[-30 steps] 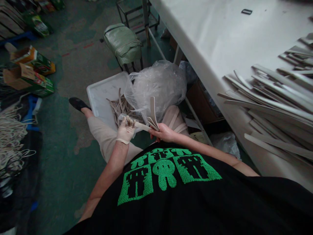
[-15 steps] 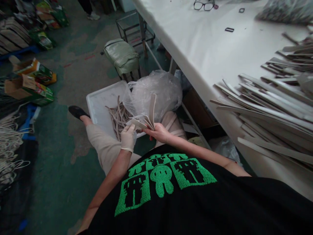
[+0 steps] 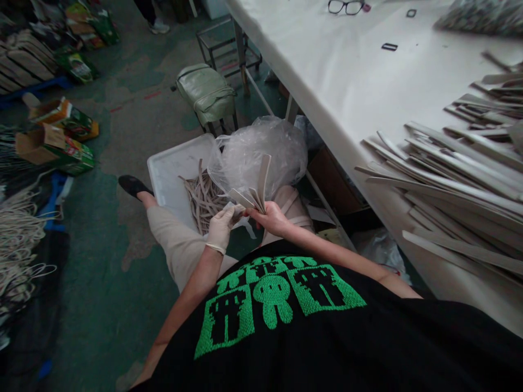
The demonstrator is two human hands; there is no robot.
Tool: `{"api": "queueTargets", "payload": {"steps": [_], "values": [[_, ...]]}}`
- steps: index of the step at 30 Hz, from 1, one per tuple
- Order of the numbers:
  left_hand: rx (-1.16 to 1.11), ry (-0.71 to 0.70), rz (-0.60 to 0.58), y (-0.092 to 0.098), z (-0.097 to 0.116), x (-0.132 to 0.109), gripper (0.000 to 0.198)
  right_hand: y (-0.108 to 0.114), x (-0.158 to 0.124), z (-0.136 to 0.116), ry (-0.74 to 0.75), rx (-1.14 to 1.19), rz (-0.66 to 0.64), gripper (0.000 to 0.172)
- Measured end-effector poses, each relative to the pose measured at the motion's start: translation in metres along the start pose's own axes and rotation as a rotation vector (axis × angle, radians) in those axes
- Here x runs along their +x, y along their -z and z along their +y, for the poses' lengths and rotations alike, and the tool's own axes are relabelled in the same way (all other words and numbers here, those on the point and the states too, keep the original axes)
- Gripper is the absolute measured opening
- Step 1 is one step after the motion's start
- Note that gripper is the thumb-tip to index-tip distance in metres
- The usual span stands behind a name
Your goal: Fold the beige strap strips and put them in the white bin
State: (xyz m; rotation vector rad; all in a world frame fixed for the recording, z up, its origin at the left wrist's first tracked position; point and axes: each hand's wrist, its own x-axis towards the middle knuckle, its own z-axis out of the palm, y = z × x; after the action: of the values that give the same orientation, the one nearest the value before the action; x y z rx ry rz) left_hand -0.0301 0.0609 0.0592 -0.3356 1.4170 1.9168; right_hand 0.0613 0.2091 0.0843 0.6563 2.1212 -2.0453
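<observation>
Mid-frame, the right hand (image 3: 273, 219) clamps fanned strips (image 3: 263, 175); beside it the left hand (image 3: 219, 228), its grip I can't tell. Handling strips seems the step; next calls for steady fingers.

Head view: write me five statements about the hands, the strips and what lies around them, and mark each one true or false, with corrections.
1. The right hand holds several pale strips fanned apart. True.
2. The left hand is bare. False: the left hand wears a pale glove.
3. A pile of strips lies on the white table. True.
4. The eyeglasses sit in the white tray. False: the eyeglasses lie on the white table, while the white tray holds a tangle of narrow strips.
5. The black shirt carries a green design. True.
</observation>
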Motion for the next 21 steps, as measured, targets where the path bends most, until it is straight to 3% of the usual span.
{"api": "queueTargets", "payload": {"steps": [4, 8, 12, 21], "values": [[-0.156, 0.075, 0.098, 0.002, 0.018, 0.004, 0.018, 0.006, -0.01, 0.007, 0.035, -0.072, -0.065, 0.04], [-0.241, 0.08, 0.179, 0.001, 0.022, 0.005, 0.024, 0.006, -0.018, 0.011, 0.082, -0.349, -0.053, 0.039], [-0.241, 0.033, 0.145, -0.002, 0.015, 0.004, 0.019, 0.003, -0.017, 0.007, 0.111, -0.528, -0.046, 0.032], [-0.181, -0.006, 0.037, -0.003, 0.004, -0.001, 0.025, 0.0, -0.008, 0.007, 0.069, -0.573, -0.049, 0.029]]}}
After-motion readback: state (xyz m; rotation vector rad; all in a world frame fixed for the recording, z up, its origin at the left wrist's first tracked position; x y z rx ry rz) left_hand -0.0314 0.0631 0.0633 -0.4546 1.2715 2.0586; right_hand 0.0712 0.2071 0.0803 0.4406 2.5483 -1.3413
